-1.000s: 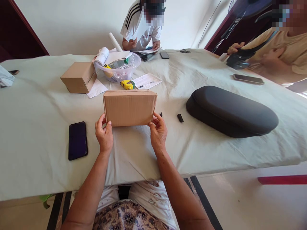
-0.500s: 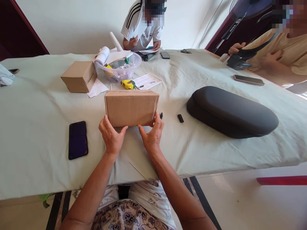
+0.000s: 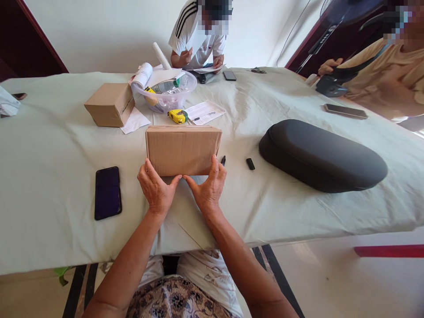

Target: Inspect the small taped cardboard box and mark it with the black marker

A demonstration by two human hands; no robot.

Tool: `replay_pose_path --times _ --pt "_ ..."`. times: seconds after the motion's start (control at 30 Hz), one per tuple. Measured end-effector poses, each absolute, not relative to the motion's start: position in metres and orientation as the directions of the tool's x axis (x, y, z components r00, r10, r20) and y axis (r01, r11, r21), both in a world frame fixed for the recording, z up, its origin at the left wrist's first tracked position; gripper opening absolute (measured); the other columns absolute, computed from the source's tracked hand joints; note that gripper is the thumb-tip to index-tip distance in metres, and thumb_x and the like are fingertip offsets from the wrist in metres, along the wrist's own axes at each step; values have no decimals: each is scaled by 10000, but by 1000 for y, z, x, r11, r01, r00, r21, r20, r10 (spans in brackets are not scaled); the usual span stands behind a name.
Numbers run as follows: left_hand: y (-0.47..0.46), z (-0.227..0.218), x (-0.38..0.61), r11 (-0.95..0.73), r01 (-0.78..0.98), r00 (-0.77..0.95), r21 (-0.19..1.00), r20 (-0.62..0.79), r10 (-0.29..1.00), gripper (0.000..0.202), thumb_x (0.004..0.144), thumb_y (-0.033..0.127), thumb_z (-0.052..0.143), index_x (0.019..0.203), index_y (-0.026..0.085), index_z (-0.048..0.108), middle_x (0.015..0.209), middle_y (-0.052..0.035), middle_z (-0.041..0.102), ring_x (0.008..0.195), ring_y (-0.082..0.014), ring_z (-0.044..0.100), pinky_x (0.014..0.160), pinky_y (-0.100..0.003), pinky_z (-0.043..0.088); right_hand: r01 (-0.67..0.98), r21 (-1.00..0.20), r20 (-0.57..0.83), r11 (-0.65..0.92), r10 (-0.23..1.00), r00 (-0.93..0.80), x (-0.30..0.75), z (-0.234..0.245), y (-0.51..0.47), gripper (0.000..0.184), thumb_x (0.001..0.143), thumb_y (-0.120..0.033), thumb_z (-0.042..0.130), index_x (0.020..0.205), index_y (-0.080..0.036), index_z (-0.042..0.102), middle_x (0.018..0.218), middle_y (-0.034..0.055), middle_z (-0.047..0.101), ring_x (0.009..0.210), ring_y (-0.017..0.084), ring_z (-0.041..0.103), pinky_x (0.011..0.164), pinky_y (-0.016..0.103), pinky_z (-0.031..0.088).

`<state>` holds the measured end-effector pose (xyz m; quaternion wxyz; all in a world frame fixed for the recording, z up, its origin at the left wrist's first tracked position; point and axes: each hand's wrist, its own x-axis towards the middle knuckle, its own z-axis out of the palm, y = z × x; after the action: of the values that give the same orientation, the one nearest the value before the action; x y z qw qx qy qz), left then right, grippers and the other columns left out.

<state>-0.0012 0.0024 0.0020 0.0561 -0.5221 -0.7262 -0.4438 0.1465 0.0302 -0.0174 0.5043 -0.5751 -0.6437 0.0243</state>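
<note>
A closed brown cardboard box (image 3: 183, 149) stands on the pale tablecloth (image 3: 49, 176) right in front of me. My left hand (image 3: 157, 191) touches its lower left edge, fingers spread and thumb stretched toward the middle. My right hand (image 3: 207, 187) rests against its lower right edge, fingers up on the front face, thumb pointing inward. Both thumbs nearly meet under the box. Neither hand wraps round anything.
A black phone (image 3: 107, 192) lies to my left; a second cardboard box (image 3: 109, 104), a clear bowl (image 3: 165, 94) and a yellow tape measure (image 3: 177, 116) sit behind. A large black case (image 3: 321, 154) and small black item (image 3: 250, 164) lie right. Two other people sit at the far side.
My hands slid from the box's lower corners down and inward along its bottom edge, fingers opening flat. The box settled onto the cloth.
</note>
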Motion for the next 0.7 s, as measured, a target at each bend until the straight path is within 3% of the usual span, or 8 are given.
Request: replay_pose_path --times 0.23,0.47,0.57,0.7 --pt "3 0 -8 17 792 -452 610 567 689 978 772 578 756 1504 68 354 1368 -271 496 1336 -386 446 1149 -581 369 654 -654 622 380 762 180 152 -17 32 870 834 -489 731 1548 -288 276 1316 138 519 1184 277 515 983 489 508" --pt "8 1 -24 -128 671 -528 731 591 609 606 917 414 625 1446 156 478 1355 -190 560 1284 -274 515 1115 -435 448 375 -824 543 426 784 303 157 -15 37 605 887 -290 648 1454 -283 437 1118 49 645 900 147 627 835 328 562" --pt "9 2 -26 -134 633 -548 762 564 617 477 952 291 521 1411 164 519 1362 -172 578 1290 -244 534 1112 -402 454 282 -840 538 463 778 326 158 -15 41 477 916 -234 560 1388 -265 498 1123 57 674 951 137 659 839 307 563" --pt "9 3 -25 -137 614 -548 777 545 634 475 918 185 464 1385 164 544 1360 -159 593 1289 -225 545 1103 -377 459 252 -848 528 466 773 351 160 -17 43 404 915 -229 524 1318 -243 543 1130 77 687 1032 153 671 857 318 562"
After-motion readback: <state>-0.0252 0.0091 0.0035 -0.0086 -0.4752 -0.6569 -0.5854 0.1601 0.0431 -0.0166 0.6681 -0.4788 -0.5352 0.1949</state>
